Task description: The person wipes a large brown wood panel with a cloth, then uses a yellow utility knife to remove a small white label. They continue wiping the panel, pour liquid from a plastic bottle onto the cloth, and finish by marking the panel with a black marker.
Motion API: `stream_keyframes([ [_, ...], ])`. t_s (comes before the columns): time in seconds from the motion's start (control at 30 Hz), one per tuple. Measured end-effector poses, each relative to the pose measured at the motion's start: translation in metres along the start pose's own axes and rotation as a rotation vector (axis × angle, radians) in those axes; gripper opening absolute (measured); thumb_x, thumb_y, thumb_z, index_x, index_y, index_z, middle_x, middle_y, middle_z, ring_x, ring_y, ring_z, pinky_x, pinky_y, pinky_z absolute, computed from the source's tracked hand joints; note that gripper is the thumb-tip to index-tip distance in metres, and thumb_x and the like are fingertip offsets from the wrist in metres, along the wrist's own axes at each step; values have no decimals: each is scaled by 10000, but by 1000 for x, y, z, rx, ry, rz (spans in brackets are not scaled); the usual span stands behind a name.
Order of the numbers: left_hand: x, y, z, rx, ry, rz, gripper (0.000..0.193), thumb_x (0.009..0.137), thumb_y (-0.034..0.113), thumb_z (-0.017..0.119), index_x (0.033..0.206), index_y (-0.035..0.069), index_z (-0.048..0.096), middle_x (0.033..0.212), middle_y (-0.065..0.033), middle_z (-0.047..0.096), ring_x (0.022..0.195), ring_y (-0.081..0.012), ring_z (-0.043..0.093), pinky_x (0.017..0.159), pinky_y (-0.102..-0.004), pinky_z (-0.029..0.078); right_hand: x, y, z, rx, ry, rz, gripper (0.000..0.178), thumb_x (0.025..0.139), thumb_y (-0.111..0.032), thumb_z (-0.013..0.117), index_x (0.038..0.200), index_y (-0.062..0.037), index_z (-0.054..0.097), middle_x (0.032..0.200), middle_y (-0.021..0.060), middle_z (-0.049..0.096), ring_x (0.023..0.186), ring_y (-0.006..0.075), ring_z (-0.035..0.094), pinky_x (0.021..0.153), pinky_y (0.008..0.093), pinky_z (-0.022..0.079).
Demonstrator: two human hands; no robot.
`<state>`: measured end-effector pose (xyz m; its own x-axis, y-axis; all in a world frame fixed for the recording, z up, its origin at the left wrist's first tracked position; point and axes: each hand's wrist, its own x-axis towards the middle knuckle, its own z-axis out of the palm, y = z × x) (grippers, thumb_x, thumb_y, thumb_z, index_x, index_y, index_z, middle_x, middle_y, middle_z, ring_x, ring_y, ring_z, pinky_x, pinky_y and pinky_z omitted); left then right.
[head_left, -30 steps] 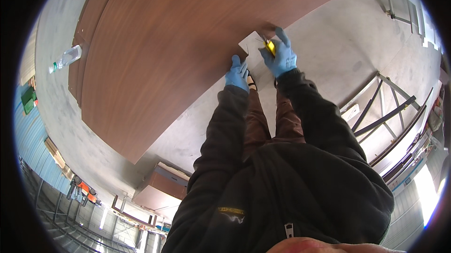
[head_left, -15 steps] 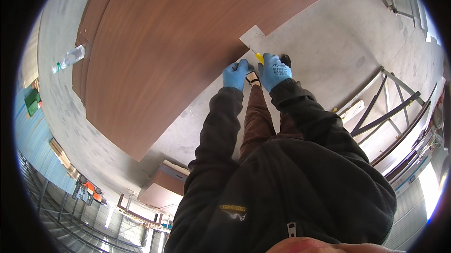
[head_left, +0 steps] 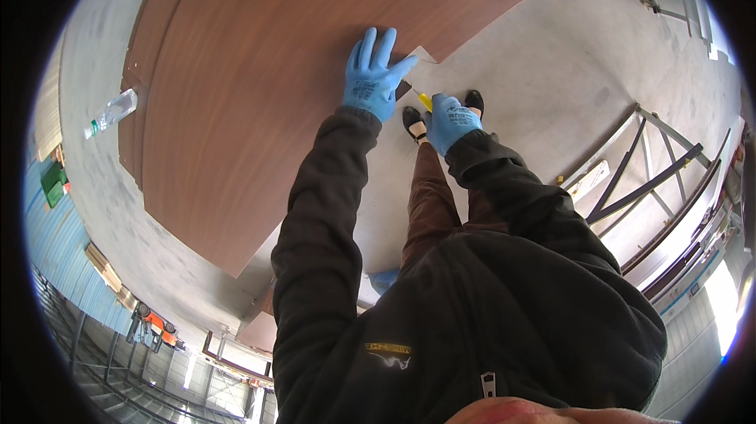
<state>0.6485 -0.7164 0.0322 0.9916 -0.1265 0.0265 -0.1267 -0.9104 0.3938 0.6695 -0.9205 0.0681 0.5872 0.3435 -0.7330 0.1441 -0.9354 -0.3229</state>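
I've got the left hand (head_left: 370, 81), blue glove, laid on the brown panel (head_left: 260, 93) near its notched edge, fingers spread wide, thumb reaching out toward the notch. Right hand (head_left: 453, 123), same glove, fingers curled round the yellow tool (head_left: 426, 101), whose thin tip points up-left at the panel edge, just beside the notch; from my view I can't tell if tip and edge touch. The panel fills the upper left of my view, wood-grained, well clear of the metal frame (head_left: 646, 185) at right. Black shoes (head_left: 412, 119) sit on the grey floor (head_left: 543, 85) below the notch. Clear bottle (head_left: 120, 107) lies at the panel's far left edge; an orange vehicle (head_left: 155, 320) is at lower left.
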Motion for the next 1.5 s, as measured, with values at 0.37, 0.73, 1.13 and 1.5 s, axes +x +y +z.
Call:
stream_keyframes([
  [0.37, 4, -13, 23, -76, -60, 8, 415, 892, 15, 692, 1195, 269, 821, 1752, -137, 359, 1611, -467, 259, 1296, -627, 247, 13, 19, 10, 104, -23, -51, 297, 1056, -262, 597, 1145, 7, 688, 1093, 272, 763, 1010, 460, 754, 882, 533, 598],
  [0.73, 3, -14, 34, -117, -5, -12, 483, 869, -81, 624, 1114, 254, 872, 1747, -134, 388, 1595, -474, 301, 1298, -622, 230, 26, 23, 25, 100, -11, -40, 284, 1059, -244, 587, 1183, -4, 674, 1101, 246, 766, 1007, 442, 764, 878, 528, 605],
  [1.13, 4, -15, 32, -115, -75, -49, 384, 875, -30, 666, 1085, 224, 863, 1764, -109, 360, 1636, -452, 221, 1329, -608, 160, 15, 11, 21, 74, -8, 9, 241, 1038, -186, 584, 1184, -19, 679, 1120, 233, 767, 990, 426, 779, 849, 523, 625],
  [1.5, 5, -12, 30, -130, -24, -16, 376, 860, -34, 663, 983, 251, 875, 1754, -109, 386, 1617, -445, 275, 1312, -601, 209, 42, 65, 74, 63, -190, 74, 360, 1049, -318, 615, 1225, -20, 715, 1180, 270, 766, 1112, 471, 739, 949, 513, 603],
])
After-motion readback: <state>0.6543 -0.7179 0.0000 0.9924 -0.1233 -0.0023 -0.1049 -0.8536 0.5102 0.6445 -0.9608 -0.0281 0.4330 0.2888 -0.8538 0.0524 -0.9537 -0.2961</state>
